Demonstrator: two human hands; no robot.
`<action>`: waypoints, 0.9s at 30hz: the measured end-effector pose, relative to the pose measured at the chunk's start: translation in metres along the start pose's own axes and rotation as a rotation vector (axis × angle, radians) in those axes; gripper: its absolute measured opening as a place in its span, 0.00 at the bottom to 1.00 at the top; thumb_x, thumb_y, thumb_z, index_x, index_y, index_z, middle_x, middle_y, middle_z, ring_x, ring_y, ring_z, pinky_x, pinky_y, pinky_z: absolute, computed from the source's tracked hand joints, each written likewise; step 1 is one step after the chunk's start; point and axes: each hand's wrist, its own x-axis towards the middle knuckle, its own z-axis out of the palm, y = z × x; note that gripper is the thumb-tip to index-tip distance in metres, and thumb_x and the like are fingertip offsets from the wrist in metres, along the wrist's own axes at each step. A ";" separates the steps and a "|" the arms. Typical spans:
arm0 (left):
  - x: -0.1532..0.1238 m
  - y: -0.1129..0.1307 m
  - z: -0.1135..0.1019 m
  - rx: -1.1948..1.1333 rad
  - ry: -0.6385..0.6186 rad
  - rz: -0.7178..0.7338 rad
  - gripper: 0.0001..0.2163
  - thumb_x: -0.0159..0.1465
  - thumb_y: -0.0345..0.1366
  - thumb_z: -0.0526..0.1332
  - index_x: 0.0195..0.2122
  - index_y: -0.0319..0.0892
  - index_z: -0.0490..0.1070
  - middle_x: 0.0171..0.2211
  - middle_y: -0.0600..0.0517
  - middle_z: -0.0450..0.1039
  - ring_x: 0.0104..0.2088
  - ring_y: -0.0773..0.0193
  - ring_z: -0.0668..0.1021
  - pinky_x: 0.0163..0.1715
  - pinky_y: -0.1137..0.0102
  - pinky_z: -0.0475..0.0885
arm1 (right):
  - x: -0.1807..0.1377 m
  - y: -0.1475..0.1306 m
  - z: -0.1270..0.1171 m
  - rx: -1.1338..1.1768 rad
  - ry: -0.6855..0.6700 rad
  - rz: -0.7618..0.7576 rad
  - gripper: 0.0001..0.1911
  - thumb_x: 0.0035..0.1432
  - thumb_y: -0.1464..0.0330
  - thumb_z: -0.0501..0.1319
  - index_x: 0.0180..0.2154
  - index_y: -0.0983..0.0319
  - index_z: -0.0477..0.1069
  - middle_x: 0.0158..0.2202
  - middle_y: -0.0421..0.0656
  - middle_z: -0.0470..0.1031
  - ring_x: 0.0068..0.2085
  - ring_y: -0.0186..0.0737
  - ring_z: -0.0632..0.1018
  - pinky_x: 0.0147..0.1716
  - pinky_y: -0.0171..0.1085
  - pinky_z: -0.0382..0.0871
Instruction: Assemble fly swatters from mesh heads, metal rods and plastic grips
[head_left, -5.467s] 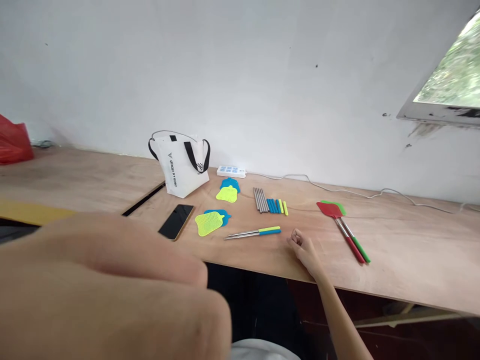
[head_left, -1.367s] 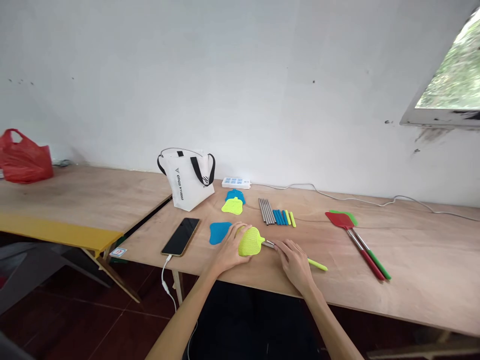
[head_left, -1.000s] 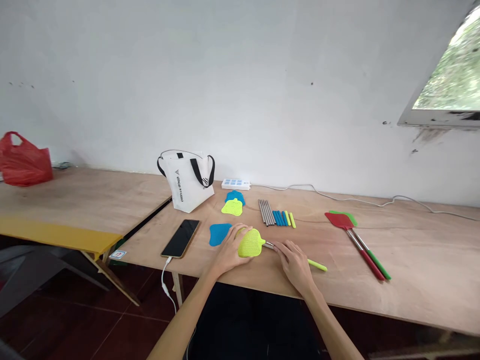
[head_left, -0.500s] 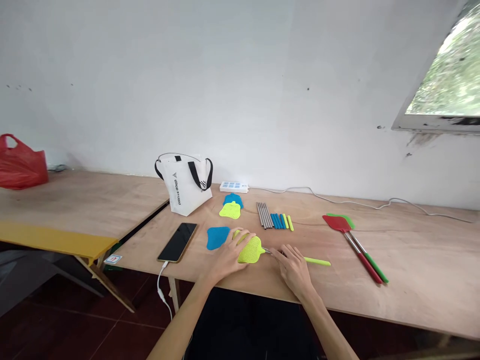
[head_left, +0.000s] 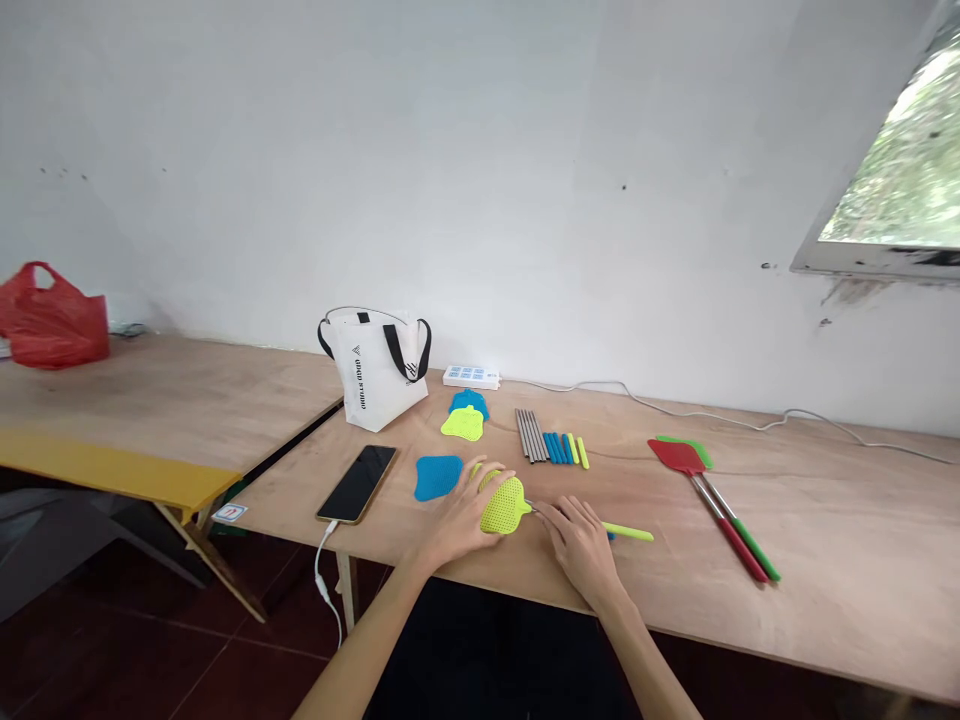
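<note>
My left hand (head_left: 469, 515) is closed around the yellow-green perforated head of a fly swatter (head_left: 505, 507). Its metal rod enters the neck of that head, and my right hand (head_left: 581, 545) grips the rod close to the joint. Past my right hand, the swatter's yellow-green handle (head_left: 630, 532) sticks out to the right. A small bit of something blue (head_left: 611, 536) peeks out beside that hand, mostly hidden. Just left of my left hand lies a blue swatter head (head_left: 436, 478), flat on the table.
Farther back are another yellow-green head (head_left: 463, 424), a blue head (head_left: 469, 402), several metal rods (head_left: 531, 436) and several blue and yellow-green handles (head_left: 565, 449). Red (head_left: 679, 455) and green (head_left: 742, 543) swatters lie right. A phone (head_left: 358, 484), white bag (head_left: 379, 370) and power strip (head_left: 471, 377) stand left.
Both hands keep their grip on the yellow-green swatter, whose handle end has swung slightly toward me. A bit of blue now shows beside my right hand. The whole view has shifted slightly.
</note>
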 end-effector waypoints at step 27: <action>-0.024 -0.077 -0.021 -0.036 0.005 -0.359 0.20 0.70 0.29 0.46 0.57 0.45 0.71 0.60 0.47 0.70 0.63 0.56 0.70 0.64 0.57 0.65 | -0.005 0.006 0.011 -0.035 -0.054 0.124 0.12 0.73 0.66 0.52 0.44 0.56 0.74 0.45 0.44 0.78 0.46 0.45 0.76 0.42 0.42 0.60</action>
